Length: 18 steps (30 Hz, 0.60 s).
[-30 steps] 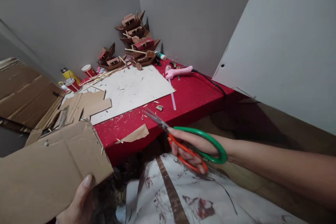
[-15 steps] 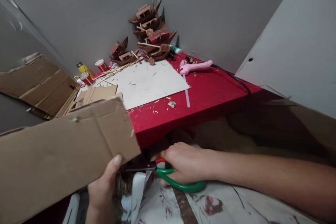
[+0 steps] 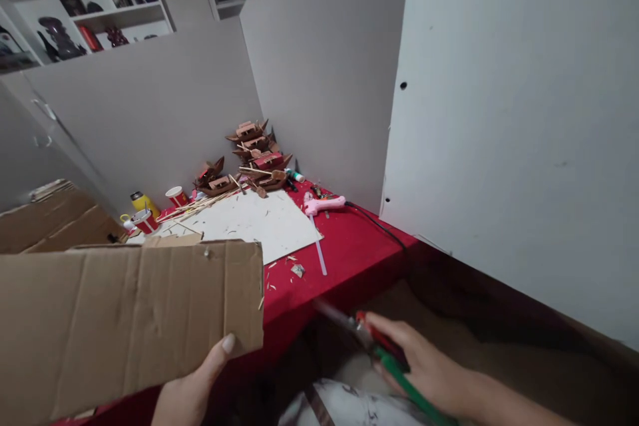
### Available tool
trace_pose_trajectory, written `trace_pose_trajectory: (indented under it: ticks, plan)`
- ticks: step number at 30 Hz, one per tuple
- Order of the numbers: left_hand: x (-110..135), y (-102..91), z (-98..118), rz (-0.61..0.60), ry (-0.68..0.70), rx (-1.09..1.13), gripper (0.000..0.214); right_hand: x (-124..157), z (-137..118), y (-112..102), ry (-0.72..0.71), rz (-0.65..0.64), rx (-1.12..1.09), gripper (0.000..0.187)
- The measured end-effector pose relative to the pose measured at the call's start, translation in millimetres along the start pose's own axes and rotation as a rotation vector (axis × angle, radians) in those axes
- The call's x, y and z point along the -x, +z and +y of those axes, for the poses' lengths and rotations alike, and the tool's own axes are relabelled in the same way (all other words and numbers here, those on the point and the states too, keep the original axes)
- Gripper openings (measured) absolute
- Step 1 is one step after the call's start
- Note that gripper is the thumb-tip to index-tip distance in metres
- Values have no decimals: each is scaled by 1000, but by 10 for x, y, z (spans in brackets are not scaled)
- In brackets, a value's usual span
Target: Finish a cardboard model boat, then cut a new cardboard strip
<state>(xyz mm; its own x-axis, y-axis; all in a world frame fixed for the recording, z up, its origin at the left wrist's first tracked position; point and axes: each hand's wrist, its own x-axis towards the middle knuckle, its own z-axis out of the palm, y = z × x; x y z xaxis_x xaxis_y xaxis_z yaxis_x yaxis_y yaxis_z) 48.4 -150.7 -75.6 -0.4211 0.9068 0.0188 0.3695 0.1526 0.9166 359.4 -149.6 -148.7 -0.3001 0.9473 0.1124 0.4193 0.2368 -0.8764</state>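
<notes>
My left hand [image 3: 197,379] grips a large creased sheet of corrugated cardboard [image 3: 164,313] by its lower right part, thumb on the near face and the other fingers hidden behind. Apart from the sheet, to its right, my right hand [image 3: 424,363] is closed around the handles of a pair of scissors [image 3: 367,336] with one red and one green handle. The blades point up and left toward the table edge and are smeared by motion, so I cannot tell how far apart they are.
On the red table [image 3: 349,246] lie a white board [image 3: 249,219], a pink glue gun [image 3: 324,205] with a cord, and wood scraps. Several small model boats [image 3: 259,160] stand in the back corner. Paper cups [image 3: 144,221], a yellow bottle [image 3: 144,203] and more cardboard [image 3: 64,213] are at left.
The scissors in my right hand have moved right, away from the cardboard's lower corner. My left hand still holds the sheet, now turned more upright. The view has tilted up and right.
</notes>
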Motion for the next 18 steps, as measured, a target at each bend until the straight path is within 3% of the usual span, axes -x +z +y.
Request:
trace_pose_trajectory:
  ticks: [3, 6, 10, 12, 14, 16, 18]
  plan:
    - [2, 7, -3, -230, 31, -66, 32, -102, -74, -139, -21, 166, -235, 18]
    - [38, 169, 78, -656, 61, -125, 33, -245, -246, -232, -72, 217, -469, 33]
    - [59, 456, 210, -1131, 136, -54, 41, -298, -456, -265, -23, 180, -436, 42]
    - [47, 561, 266, -1242, 214, -45, 38, -270, -515, -276, 52, 129, -362, 41]
    - [26, 619, 319, -1266, 266, -26, 38, -225, -538, -326, 101, 132, -309, 43]
    - [-2, 636, 377, -1266, 271, 36, 39, -170, -508, -441, 119, 240, -244, 45]
    - [-50, 637, 438, -1239, 278, 98, 37, -102, -409, -622, 114, 434, -128, 46]
